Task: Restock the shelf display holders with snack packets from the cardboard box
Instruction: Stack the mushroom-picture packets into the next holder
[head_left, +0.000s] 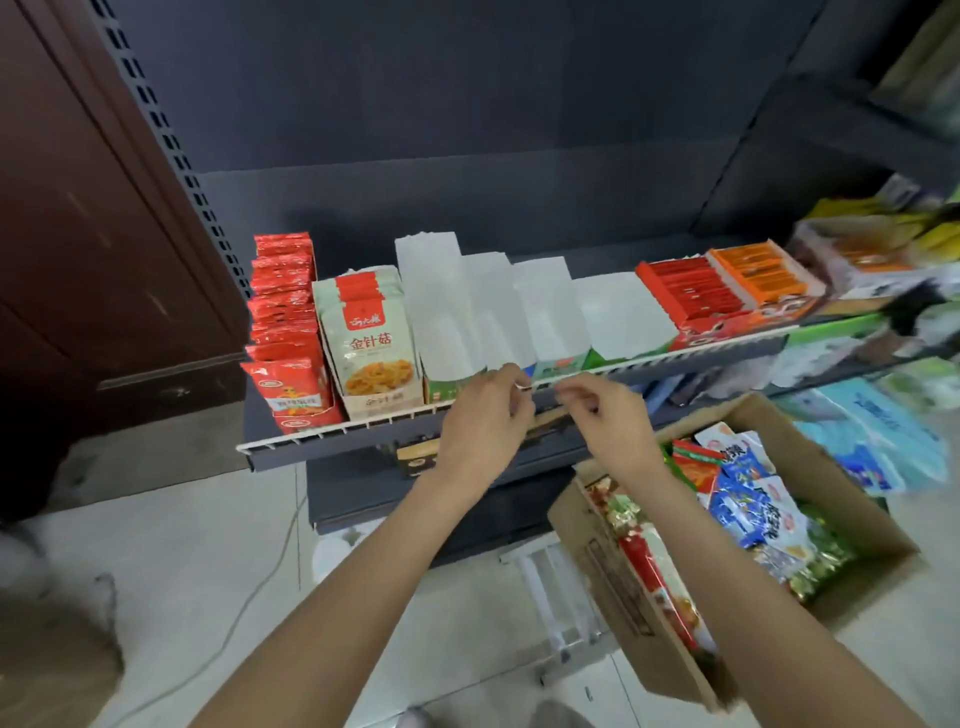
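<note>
**Light, slick packets waiting in the box while both hands are working at the shelf edge**

The person's left hand (485, 410) and right hand (605, 415) are hovering close together at the front rail of the shelf (332, 432), just before the empty white holders (498, 312). The left fingers are curling in a pinch on something small and thin (too small and blurred to name); the right fingers are curling loosely, and whether they are gripping anything cannot be told.

The packets (748, 499) are lying in a loose heap in the open box (613, 561), which is sitting on the floor to the right, below the shelf. They are looking like sealed foil pouches: light, soft, glossy and probably slippery, likely to slide off one another. Pinching a packet by its flat sealed edge, or gathering a few between thumb and fingers across the width, is probably giving the surest hold without crushing the contents.
</note>
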